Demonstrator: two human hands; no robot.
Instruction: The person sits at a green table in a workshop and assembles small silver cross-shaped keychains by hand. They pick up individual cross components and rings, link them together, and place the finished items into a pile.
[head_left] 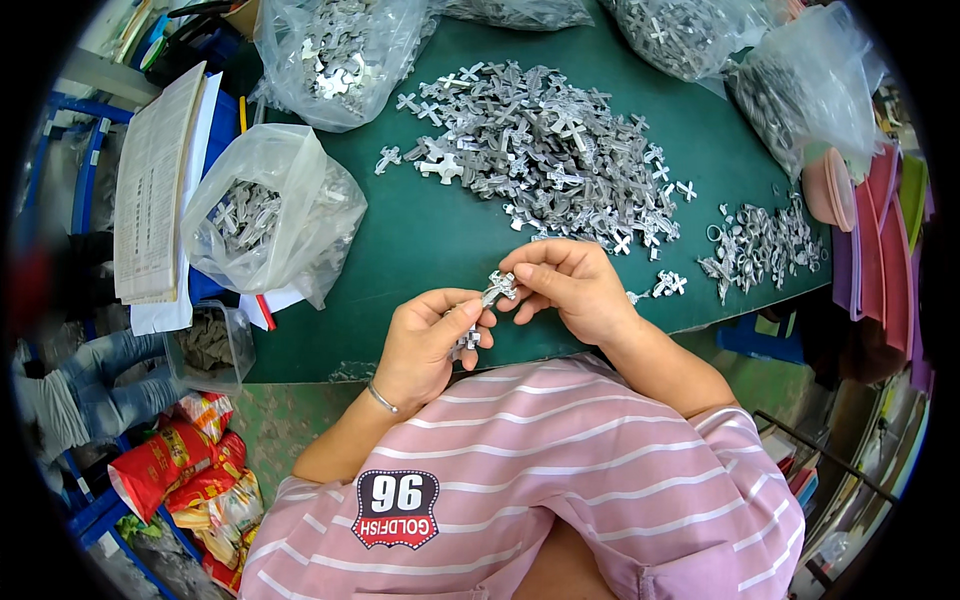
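Near the front edge of the green table, my left hand (428, 335) is closed around small silver metal cross pendants. One cross pendant (498, 288) sticks up between thumb and forefinger, and more crosses (467, 340) show under the curled fingers. My right hand (578, 288) pinches the upper end of that raised pendant, so both hands touch it. Its fingertips partly cover the pendant. Just beyond my hands lies a big heap of similar crosses (545, 150). A few loose crosses (668, 284) rest beside my right wrist.
A smaller pile of metal pieces, some ring-shaped (765, 245), lies at the right. Clear plastic bags of metal parts (270, 215) stand left and along the far side. Pink bins (875, 240) border the table's right end; a clear plastic box (215, 345) sits at the left edge.
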